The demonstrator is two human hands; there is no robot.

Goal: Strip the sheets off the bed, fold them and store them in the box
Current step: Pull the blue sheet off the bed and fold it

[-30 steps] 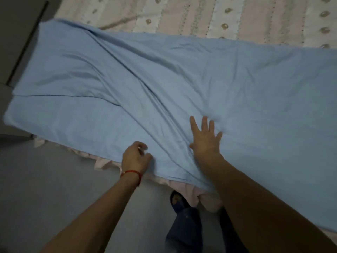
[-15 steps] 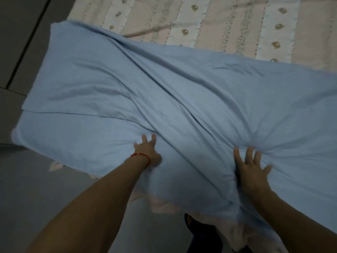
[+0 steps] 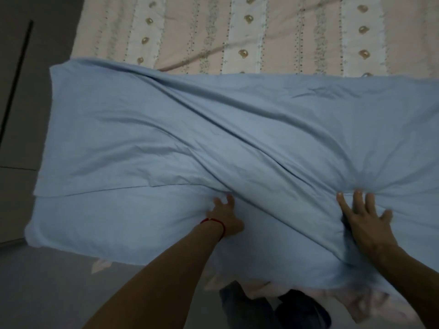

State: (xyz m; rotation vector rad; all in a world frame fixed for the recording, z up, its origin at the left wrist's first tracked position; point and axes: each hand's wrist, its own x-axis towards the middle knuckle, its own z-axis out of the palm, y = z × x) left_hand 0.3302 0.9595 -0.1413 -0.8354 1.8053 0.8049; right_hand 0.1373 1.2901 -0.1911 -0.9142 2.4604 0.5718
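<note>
A light blue sheet point(image 3: 166, 138), folded into a long band, lies across the near edge of the bed with diagonal creases running through its middle. My left hand point(image 3: 224, 216), with a red string on the wrist, rests on the sheet near its centre, fingers spread and pressing down beside a crease. My right hand point(image 3: 363, 217) lies flat on the sheet further right, fingers splayed, with the cloth bunched in radiating wrinkles at the fingertips. Neither hand grips the cloth. No box is in view.
A pink and white striped bed cover point(image 3: 237, 34) with small gold motifs lies under and beyond the sheet. Grey floor point(image 3: 47, 293) runs along the left and near side. My legs point(image 3: 273, 307) stand against the bed edge, under hanging pink fabric.
Both hands slid forward across the sheet and further apart, the right one moving right. The left hand went from a closed grasp at the near edge to flat with fingers spread.
</note>
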